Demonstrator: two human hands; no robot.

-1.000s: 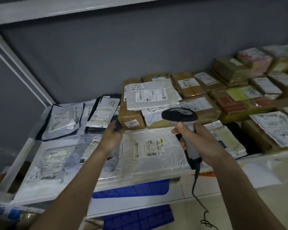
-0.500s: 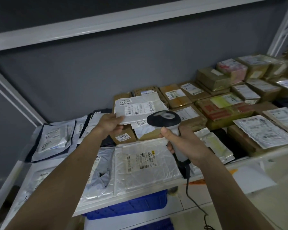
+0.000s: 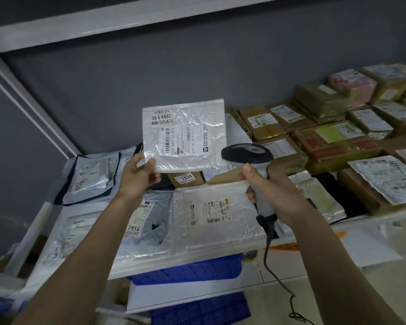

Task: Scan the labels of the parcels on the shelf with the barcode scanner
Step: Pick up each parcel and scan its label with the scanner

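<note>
Left hand (image 3: 136,175) pinches bottom-left corner of white plastic mailer (image 3: 183,135), thumb on front, fingers behind; mailer held upright above shelf (image 3: 220,252), label 56-6-6603 facing camera. Right hand (image 3: 273,195) wraps grip of barcode scanner (image 3: 247,153), thumb up front, dark head just right of mailer's lower edge. Bagged and cardboard parcels (image 3: 338,146) lie across shelf; cable (image 3: 277,277) hangs below

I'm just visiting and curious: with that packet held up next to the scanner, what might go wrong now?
The left hand pinches only the lower corner of the white packet, so it could sag or slip. Its crinkled, shiny film may throw glare over the label and spoil the read. The scanner in the right hand trails a cable past the shelf edge, which might snag.
</note>
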